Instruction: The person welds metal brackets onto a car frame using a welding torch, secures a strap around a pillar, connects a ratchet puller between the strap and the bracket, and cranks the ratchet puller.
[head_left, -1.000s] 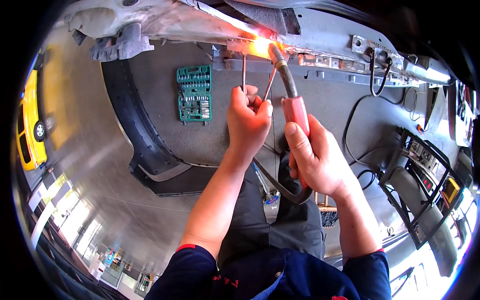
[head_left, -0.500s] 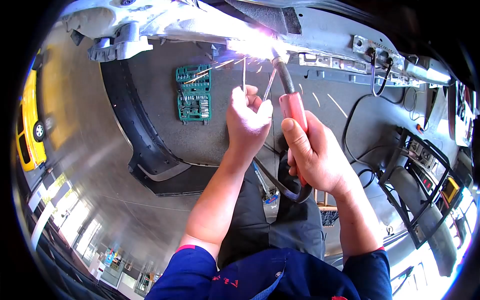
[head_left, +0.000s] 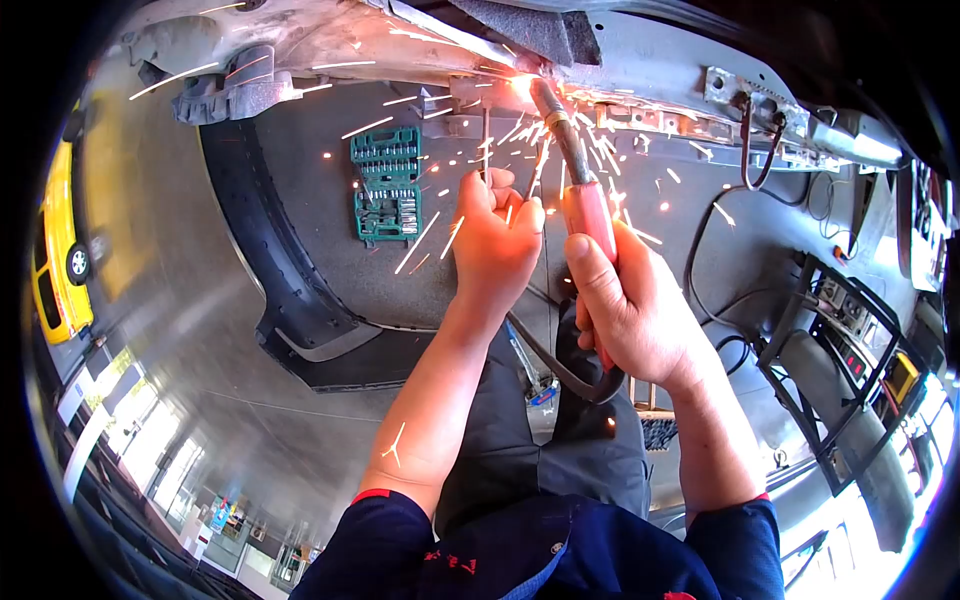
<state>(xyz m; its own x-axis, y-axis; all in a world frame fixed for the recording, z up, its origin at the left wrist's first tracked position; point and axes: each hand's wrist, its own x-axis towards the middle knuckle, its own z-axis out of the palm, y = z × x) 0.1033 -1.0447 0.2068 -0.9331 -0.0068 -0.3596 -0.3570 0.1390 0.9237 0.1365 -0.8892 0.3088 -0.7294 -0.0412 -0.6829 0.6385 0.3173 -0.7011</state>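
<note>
My right hand (head_left: 630, 300) is wrapped round the red handle of a welding torch (head_left: 590, 215). Its dark neck and nozzle point up to a metal car body panel (head_left: 400, 50), where an orange glow and sparks burst out at the tip. My left hand (head_left: 495, 235) sits just left of the torch, its fingers closed on thin metal rods (head_left: 487, 140) that reach up toward the panel's lower edge. Whether the rods join in one tool is hidden by the fingers. A thick torch cable (head_left: 560, 370) loops down below my right hand.
A green socket set case (head_left: 386, 185) lies open on the floor. Left of it rests a black bumper (head_left: 270, 220). A wheeled black frame with a machine (head_left: 840, 350) stands at right, cables trailing. A yellow vehicle (head_left: 60, 240) is at far left.
The white-violet glare at the torch tip has shrunk to a smaller orange glow, with many more sparks flying outward. Both hands and the torch have stayed almost in place.
</note>
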